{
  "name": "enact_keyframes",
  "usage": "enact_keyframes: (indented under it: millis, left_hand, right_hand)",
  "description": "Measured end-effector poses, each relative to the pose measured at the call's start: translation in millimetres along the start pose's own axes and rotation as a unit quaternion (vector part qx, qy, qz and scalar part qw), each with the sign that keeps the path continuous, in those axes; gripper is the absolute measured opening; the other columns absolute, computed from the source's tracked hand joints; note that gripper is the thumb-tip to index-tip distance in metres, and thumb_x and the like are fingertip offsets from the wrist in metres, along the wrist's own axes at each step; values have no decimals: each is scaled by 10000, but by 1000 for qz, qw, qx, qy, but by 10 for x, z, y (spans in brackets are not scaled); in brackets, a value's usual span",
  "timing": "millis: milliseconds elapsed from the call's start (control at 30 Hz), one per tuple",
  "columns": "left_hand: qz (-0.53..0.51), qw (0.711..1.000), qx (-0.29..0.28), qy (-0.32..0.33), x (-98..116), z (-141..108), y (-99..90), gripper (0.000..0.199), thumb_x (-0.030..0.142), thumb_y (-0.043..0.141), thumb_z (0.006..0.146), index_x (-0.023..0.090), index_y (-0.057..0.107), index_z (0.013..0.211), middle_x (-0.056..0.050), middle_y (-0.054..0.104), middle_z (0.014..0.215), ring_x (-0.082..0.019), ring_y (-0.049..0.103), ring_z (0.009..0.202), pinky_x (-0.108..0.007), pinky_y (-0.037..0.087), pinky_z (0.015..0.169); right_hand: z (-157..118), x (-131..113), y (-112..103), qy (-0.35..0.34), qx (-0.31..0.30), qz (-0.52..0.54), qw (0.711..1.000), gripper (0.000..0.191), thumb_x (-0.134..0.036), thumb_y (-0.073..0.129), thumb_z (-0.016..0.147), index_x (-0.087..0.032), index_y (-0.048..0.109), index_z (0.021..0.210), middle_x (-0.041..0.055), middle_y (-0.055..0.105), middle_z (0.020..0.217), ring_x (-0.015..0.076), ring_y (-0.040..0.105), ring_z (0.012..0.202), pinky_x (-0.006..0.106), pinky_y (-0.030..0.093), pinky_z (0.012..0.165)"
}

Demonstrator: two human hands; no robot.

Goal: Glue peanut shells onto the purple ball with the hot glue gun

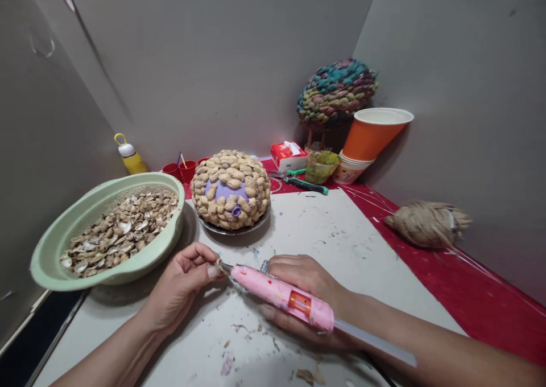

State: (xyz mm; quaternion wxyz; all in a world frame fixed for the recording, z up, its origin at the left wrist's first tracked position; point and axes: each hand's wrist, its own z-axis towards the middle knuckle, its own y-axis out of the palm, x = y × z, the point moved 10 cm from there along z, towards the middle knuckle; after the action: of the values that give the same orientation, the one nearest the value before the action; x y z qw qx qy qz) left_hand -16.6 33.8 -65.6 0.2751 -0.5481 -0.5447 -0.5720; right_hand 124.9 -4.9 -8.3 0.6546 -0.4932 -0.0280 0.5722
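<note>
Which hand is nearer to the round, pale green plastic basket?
Left. The left hand is just off the near right side of the basket; the right hand is farther right, gripping the pink glue gun.

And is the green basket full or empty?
Partly full: peanut shells lie inside the green basket, but its bare, holey inner wall shows between them and the far rim.

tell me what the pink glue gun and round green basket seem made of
Pink tubular glue gun: probably hard plastic, slightly glossy but stained, given its rigid, moulded-looking body. Round pale-green basket: likely plastic, satin-finished, given its smooth rim and perforated wall.
</note>
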Motion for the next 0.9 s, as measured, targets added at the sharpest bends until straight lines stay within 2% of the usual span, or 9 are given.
enact_keyframes:
  millis: [233, 567, 900]
  left_hand:
    - [2, 1000, 1, -7, -25, -9, 7, 163, 191, 764, 734, 160, 619, 800, -8, 670, 739, -110, 594, 685, -241, 466, 713]
    - [8, 1000, 5, -10, -23, -3, -7, 181, 201, 772, 728, 159, 613, 804, -14, 674, 735, -113, 594, 685, -233, 456, 696]
    - [1, 1000, 7, -8, 0, -15, 21, 183, 194, 774, 723, 154, 610, 794, -20, 678, 732, -115, 606, 684, -234, 477, 701]
  right_hand:
    - [15, 2, -12, -1, 15, -14, 1000, 314, -333, 544, 851, -228, 332, 644, -64, 336, 585, 108, 325, 517, 252, 284, 512]
    - [5, 5, -21, -16, 30, -35, 999, 292, -335, 536, 850, -227, 375, 632, -53, 394, 554, 118, 359, 497, 253, 283, 485]
    - [9, 6, -30, -9, 26, -38, 999, 287, -313, 529, 853, -231, 365, 632, -50, 369, 555, 119, 348, 498, 261, 293, 479]
